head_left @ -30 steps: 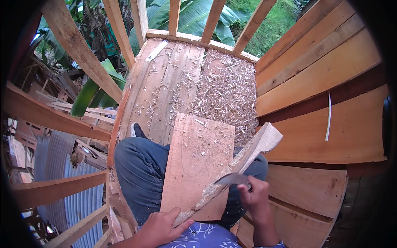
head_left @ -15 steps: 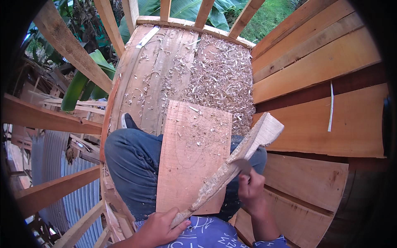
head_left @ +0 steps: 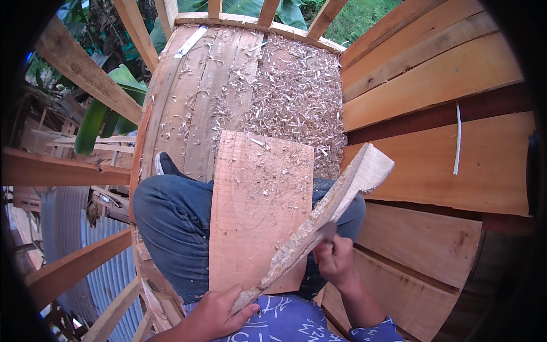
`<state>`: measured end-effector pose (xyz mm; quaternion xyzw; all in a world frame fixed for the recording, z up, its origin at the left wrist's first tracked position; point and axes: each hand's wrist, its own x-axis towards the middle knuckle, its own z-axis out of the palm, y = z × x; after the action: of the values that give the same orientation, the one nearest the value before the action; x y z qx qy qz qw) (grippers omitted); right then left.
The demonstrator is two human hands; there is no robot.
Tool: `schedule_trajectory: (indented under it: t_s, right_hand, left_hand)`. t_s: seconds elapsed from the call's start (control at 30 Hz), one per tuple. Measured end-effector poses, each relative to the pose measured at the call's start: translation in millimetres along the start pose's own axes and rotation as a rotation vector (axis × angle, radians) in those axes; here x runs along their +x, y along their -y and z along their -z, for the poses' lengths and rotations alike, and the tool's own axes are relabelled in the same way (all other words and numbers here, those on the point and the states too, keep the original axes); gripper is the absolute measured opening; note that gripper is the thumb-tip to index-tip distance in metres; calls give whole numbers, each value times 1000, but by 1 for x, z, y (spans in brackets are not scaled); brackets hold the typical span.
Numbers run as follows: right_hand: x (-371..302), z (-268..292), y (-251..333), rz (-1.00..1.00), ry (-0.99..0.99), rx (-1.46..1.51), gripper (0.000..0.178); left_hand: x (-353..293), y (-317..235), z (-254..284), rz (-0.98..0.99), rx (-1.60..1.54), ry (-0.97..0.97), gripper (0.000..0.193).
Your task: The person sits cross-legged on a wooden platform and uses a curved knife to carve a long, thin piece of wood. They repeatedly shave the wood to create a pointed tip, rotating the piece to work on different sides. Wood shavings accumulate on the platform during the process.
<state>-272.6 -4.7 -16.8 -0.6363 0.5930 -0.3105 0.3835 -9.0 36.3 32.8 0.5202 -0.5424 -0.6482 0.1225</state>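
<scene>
A long, roughly hewn piece of wood (head_left: 303,239) lies slantwise across my lap, its broad pale end up to the right and its narrow end toward me. My left hand (head_left: 219,312) is closed around that narrow end. In my right hand (head_left: 337,262) is a knife (head_left: 328,229); its handle is mostly hidden in my fist. The short dark blade, somewhat blurred, rests against the right side of the wood, about midway along. Beneath the wood, a flat wooden board (head_left: 250,211) spans my legs, with shavings scattered on its upper part.
Curly wood shavings (head_left: 299,94) cover much of the plank floor (head_left: 196,134) ahead. Wooden slats (head_left: 85,77) form a railing at left and front. Wide planks (head_left: 439,162) wall the right side, where a thin pale strip (head_left: 457,139) hangs. Corrugated metal sheets (head_left: 114,251) lie beyond the left railing.
My right hand and the knife have moved slightly toward me along the wood. My left hand keeps its hold. The whole view has shifted a little.
</scene>
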Motion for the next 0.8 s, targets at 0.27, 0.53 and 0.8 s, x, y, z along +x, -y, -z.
schedule_trajectory:
  t_s: [0.27,0.53,0.8]
  right_hand:
    - [10,29,40,-352,-56,723,24]
    - [5,46,13,-366,-34,536,30]
    - [5,40,-1,-285,-33,581,33]
  left_hand:
    - [4,25,12,-19,66,-76,33]
    - [3,18,12,-9,3,-56,31]
    - [0,15,7,4,5,-36,29]
